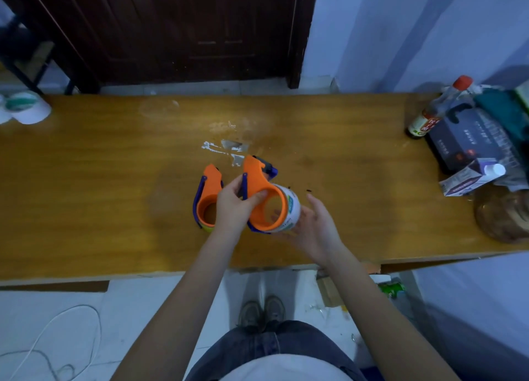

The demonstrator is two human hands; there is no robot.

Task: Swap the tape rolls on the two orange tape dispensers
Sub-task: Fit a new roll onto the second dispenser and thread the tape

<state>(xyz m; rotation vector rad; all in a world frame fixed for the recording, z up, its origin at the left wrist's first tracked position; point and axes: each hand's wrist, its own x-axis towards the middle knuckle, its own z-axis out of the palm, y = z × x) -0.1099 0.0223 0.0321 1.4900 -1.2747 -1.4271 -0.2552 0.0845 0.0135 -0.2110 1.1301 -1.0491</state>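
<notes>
Two orange tape dispensers with blue trim are at the middle of the wooden table (114, 180). The left dispenser (208, 200) stands on the table, a sliver of yellowish tape showing at its bottom. My left hand (234, 206) grips the right dispenser (262, 197) by its orange ring, thumb hooked inside. A white tape roll with green and blue print (292, 208) sticks out of that dispenser's right side. My right hand (315, 226) is cupped under and beside this roll, fingers apart; whether it touches the roll is unclear.
A bottle with a red cap (438, 108), a dark box (472, 140) and a small carton (472, 177) crowd the table's right end. White objects (25, 108) sit at the far left corner. Torn tape scraps (226, 148) lie just behind the dispensers.
</notes>
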